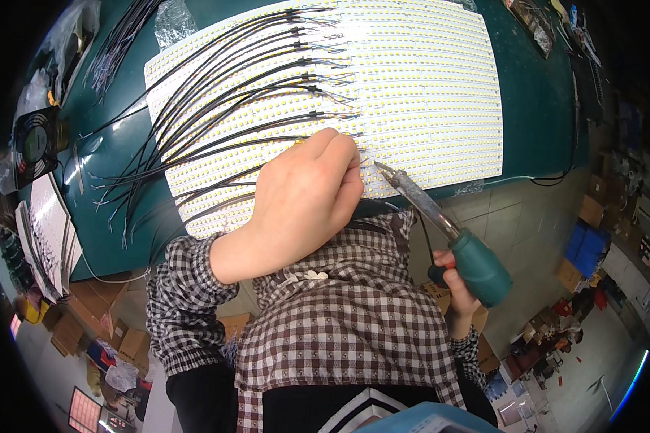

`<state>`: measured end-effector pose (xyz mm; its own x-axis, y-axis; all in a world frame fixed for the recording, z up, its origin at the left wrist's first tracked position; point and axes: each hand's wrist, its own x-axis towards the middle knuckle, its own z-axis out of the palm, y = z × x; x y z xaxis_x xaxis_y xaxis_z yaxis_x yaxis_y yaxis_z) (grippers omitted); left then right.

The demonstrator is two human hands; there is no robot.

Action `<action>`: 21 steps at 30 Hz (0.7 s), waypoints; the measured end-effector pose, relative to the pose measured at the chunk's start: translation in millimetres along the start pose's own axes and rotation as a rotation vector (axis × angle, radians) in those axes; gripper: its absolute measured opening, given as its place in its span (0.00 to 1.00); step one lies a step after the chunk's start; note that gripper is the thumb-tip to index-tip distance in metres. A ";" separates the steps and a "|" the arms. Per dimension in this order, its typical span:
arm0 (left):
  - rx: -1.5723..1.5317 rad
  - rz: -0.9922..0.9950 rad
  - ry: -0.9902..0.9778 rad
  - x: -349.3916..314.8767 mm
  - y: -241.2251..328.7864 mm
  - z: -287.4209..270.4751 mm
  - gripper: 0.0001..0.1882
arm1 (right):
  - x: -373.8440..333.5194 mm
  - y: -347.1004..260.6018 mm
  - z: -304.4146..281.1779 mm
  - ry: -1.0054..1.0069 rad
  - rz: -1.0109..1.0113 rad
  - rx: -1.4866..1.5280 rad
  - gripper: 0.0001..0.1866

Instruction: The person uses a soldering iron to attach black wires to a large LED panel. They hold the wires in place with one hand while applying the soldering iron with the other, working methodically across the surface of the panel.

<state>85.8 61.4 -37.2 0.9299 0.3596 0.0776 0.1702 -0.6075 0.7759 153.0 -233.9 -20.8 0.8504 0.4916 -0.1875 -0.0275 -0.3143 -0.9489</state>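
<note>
A large white LED board (433, 94) dotted with rows of small yellow chips lies on the green table. Several black cables (231, 97) stretch across its left half, their thin wire ends meeting the board near its middle. My left hand (303, 191) is closed over the board's near part, fingers pinched at the end of one cable; the fingertips are partly hidden. My right hand (458, 289) grips a soldering iron (484, 267) by its green handle. The iron's tip rests at or just above the board, a little right of my left fingers; contact I cannot tell.
At the table's left stand a black fan (37, 143) and a stack of white boards (47, 231). A bundle of dark cables (123, 43) lies at the far left of the green table (538, 123). Cardboard boxes and a blue crate (588, 249) are on the floor at right.
</note>
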 end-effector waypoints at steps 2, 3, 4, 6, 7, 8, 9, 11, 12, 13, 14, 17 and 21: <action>0.001 0.001 0.003 0.2 0.5 -0.1 0.06 | 0.8 1.6 -1.0 -0.004 -0.028 -0.011 0.13; 0.005 0.003 0.002 0.3 0.7 -0.3 0.06 | 0.4 1.8 -1.5 -0.002 -0.029 -0.019 0.13; 0.010 0.005 0.001 0.3 0.8 -0.6 0.06 | -0.3 2.0 -1.8 0.000 -0.030 -0.028 0.13; 0.013 0.013 0.001 0.3 0.8 -0.8 0.06 | -0.9 1.8 -2.0 0.009 -0.023 -0.014 0.13; 0.011 0.018 0.002 0.1 0.7 -0.7 0.06 | -0.5 0.9 -1.9 0.015 -0.014 0.009 0.14; 0.007 0.024 0.002 0.3 0.5 -1.0 0.06 | -0.1 -0.3 -1.7 0.022 -0.005 0.029 0.14; 0.027 0.002 -0.015 -0.1 1.6 -2.2 0.06 | 0.6 -0.4 -1.6 0.030 -0.026 0.057 0.15; 0.067 -0.036 -0.051 -2.2 7.1 -4.7 0.06 | 1.8 0.1 -2.4 0.052 -0.069 0.115 0.17; 0.186 0.065 0.009 -5.3 11.7 -4.9 0.06 | 1.5 -0.4 -3.9 0.067 -0.077 0.132 0.18; 0.304 0.166 0.069 -9.7 17.1 -5.0 0.06 | 1.2 -1.4 -6.1 0.082 -0.085 0.148 0.18; 0.329 0.236 0.059 -13.0 19.9 -4.1 0.07 | -0.7 -1.4 -8.2 0.094 -0.092 0.164 0.19; 0.229 0.393 -0.103 -12.3 24.7 0.6 0.14 | 4.2 5.8 -14.3 0.084 -0.139 0.158 0.25; 0.261 0.424 -0.186 -3.7 13.8 14.0 0.11 | 0.9 17.3 -19.9 0.098 -0.230 0.203 0.27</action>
<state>89.3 41.7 -35.5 0.9729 -0.0730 0.2196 -0.1794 -0.8371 0.5167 163.7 -255.1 -32.4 0.8927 0.4475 0.0539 0.0755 -0.0304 -0.9967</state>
